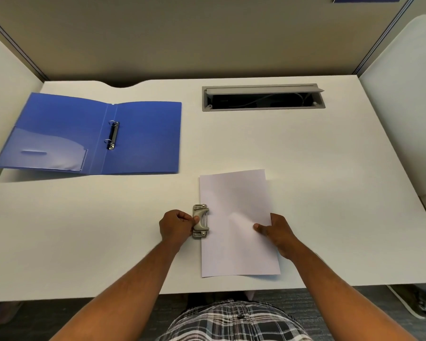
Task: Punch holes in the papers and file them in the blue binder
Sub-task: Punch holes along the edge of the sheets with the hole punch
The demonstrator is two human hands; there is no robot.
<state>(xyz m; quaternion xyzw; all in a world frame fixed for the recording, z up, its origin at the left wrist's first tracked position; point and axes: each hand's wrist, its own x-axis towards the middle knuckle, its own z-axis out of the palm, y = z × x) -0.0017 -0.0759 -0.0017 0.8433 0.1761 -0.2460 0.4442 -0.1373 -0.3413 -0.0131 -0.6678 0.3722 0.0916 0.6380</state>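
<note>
The papers [239,225], a thin sheaf of plain white sheets, lie flat on the white worktop [330,193], with their left long edge slid into the mouth of a small grey metal two-hole punch [201,221]. How many sheets there are cannot be told. The left hand [176,227] is curled beside the punch on the side away from the papers, thumb and fingertips pinching its body. The right hand [276,233] holds the far long edge of the papers from the punch, thumb on top, fingers apparently beneath.

Judgement: the sheets are light, limp and smooth; they will slide on the worktop and fan out of line if gripped at one corner. Hold them by the long edge opposite the punch, and press them square into it. The punch is rigid and heavy enough to sit steady; bear down on its lever.

The open blue plastic ring binder [143,136] lies well apart from the punch, beyond it and to the left, with its two metal rings [112,135] apparently closed and no sheets on them. A grey cable slot [263,97] is recessed in the worktop, beyond the punch and to the right.
</note>
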